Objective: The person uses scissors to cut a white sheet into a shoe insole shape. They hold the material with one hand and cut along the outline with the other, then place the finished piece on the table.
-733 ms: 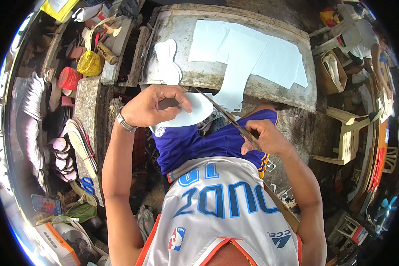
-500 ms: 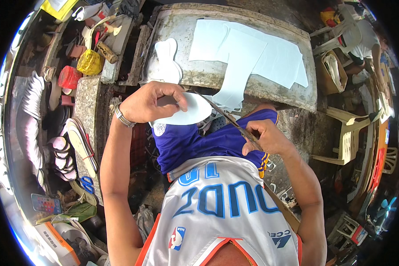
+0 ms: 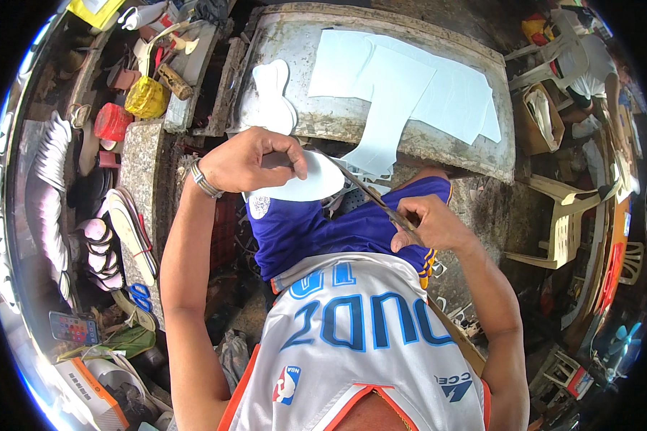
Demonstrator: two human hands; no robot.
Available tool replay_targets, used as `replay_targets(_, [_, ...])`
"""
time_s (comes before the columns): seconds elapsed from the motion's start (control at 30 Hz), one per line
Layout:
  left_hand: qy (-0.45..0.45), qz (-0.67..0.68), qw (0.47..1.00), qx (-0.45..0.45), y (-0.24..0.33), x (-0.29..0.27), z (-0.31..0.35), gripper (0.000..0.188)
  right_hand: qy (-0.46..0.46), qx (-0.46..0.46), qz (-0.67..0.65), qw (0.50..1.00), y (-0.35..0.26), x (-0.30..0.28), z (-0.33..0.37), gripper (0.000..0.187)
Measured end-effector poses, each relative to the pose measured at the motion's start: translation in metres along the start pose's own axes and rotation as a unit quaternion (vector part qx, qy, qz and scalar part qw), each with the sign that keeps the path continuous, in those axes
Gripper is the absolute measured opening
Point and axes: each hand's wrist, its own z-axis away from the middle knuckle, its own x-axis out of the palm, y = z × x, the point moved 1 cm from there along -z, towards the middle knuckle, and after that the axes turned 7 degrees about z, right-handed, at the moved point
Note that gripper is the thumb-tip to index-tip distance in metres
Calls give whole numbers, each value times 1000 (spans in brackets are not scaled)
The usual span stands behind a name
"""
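Observation:
My left hand (image 3: pixel 255 161), with a metal watch on its wrist, pinches a white sole-shaped sheet piece (image 3: pixel 316 181) over my left thigh. The piece's rounded end points right. In my right hand (image 3: pixel 435 224) is a pair of long dark scissors (image 3: pixel 370 191), slanting up and left, the tip close by the piece's rounded end. My fingers hide most of the handles. Just beyond the blades, a pale sheet (image 3: pixel 392 100) hangs a narrow strip over the near edge of the worn table (image 3: pixel 316 122). White sole-shaped cutouts (image 3: pixel 271 90) lie at the table's left side.
On the left are stacked white soles (image 3: pixel 52 161), sandals (image 3: pixel 131 233), blue-handled scissors (image 3: pixel 141 296), a phone (image 3: pixel 74 327), and red (image 3: pixel 113 123) and yellow (image 3: pixel 147 98) containers. A beige plastic chair (image 3: pixel 557 223) and a cardboard box (image 3: pixel 543 118) stand right; another person (image 3: pixel 589 68) is behind them.
Both hands stay in nearly the same place. My left hand has shifted very slightly upward with the white piece; the scissors have barely moved.

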Motion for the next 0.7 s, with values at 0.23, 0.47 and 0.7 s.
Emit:
replay_targets(0.23, [-18, -11, 1000, 0, 1, 0, -2, 17, 1, 1, 7, 1000, -4, -1, -1, 58])
replay_targets(0.47, [-46, -21, 998, -30, 3, -3, -4, 17, -10, 24, 3, 1000, 1, -2, 1, 58])
replay_targets(0.7, [-48, -11, 998, -44, 0, -5, -8, 12, -21, 35, 6, 999, 9, 1, 1, 59])
